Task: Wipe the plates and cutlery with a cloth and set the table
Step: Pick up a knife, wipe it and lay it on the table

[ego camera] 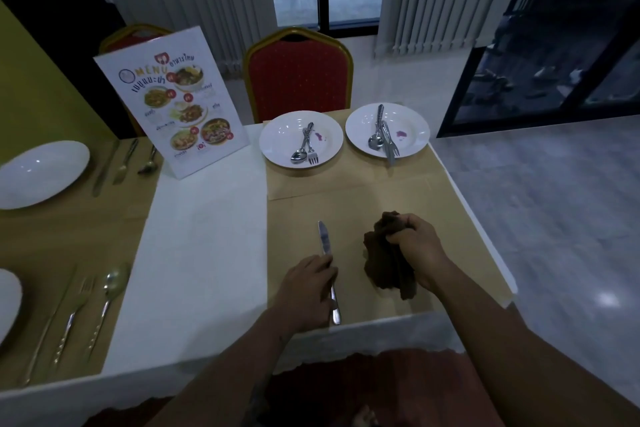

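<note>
My left hand [306, 291] curls its fingers [325, 265] round the middle of a plain silver knife [324, 241] near the table's [207, 236] front edge. My right hand [415, 243] clenches a dark brown cloth [381, 263] beside it. Across the table, the left plate [277, 146] and the right plate [415, 121], both white and stained purple, carry cutlery [306, 146]. The knife runs lengthwise away from me, tip towards the plates.
</note>
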